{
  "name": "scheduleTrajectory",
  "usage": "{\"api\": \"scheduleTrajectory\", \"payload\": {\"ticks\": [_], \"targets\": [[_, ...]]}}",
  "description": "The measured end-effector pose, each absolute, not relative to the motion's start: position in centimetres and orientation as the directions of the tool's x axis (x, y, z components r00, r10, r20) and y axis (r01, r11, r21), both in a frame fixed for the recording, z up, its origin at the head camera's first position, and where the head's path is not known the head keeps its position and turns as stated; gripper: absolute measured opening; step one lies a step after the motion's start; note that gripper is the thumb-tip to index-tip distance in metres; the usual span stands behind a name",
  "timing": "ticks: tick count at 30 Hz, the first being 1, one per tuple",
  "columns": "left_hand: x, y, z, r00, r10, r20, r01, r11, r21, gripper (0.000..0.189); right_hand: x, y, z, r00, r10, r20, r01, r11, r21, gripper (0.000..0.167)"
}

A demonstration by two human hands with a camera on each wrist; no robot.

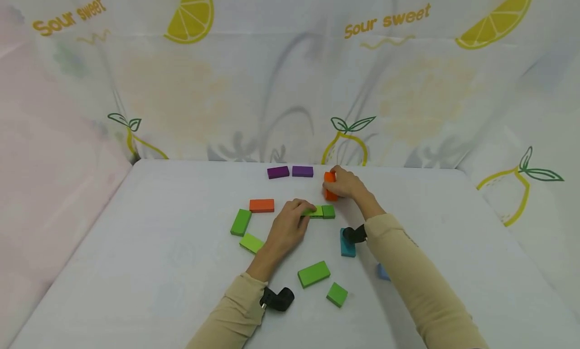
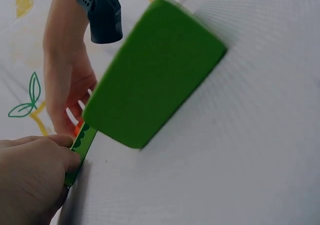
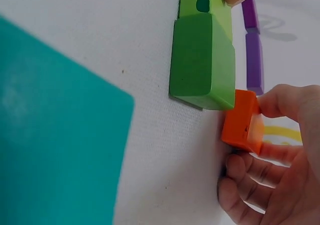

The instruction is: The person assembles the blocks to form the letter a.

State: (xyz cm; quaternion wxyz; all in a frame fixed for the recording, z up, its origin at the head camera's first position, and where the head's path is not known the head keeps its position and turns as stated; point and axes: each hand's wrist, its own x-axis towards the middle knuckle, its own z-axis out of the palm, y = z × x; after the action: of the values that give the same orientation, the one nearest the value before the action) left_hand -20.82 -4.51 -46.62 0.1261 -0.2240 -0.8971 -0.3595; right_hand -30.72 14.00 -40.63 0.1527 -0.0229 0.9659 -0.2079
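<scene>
My right hand (image 1: 346, 184) pinches an orange block (image 3: 242, 121) between thumb and fingers, at the back right of the white table. My left hand (image 1: 286, 225) grips a lime-green block (image 1: 316, 213) with dark green scalloped marks on its side. Against the right end of that block sits a short green block (image 1: 328, 211). The orange block is just behind and right of this pair. In the left wrist view a large green block (image 2: 155, 75) fills the middle, with the left hand's fingers beyond it. Part of the lime block is hidden under the left hand.
Two purple blocks (image 1: 302, 171) lie at the back edge. Left of the hands are an orange-red block (image 1: 262, 205), a green block (image 1: 241, 222) and a lime block (image 1: 251, 242). Nearer are a small green cube (image 1: 337, 294), a teal block (image 1: 347, 248) and a part-hidden blue block (image 1: 383, 272).
</scene>
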Motion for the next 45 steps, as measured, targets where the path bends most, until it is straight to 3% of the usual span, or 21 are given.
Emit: {"api": "scheduleTrajectory", "payload": {"ticks": [13,45], "targets": [[-21.0,-4.6,-46.3,-0.872,0.315,0.376,0.487,0.647,0.587,0.021,-30.9,14.1,-40.8,-0.958,-0.102,-0.269,0.033,0.89,-0.454,0.063],[-21.0,-4.5,-46.7,-0.871,0.314,0.378,0.489,0.632,0.601,0.022,-29.7,12.9,-40.7,-0.955,-0.145,-0.259,-0.035,0.922,-0.386,0.061]]}}
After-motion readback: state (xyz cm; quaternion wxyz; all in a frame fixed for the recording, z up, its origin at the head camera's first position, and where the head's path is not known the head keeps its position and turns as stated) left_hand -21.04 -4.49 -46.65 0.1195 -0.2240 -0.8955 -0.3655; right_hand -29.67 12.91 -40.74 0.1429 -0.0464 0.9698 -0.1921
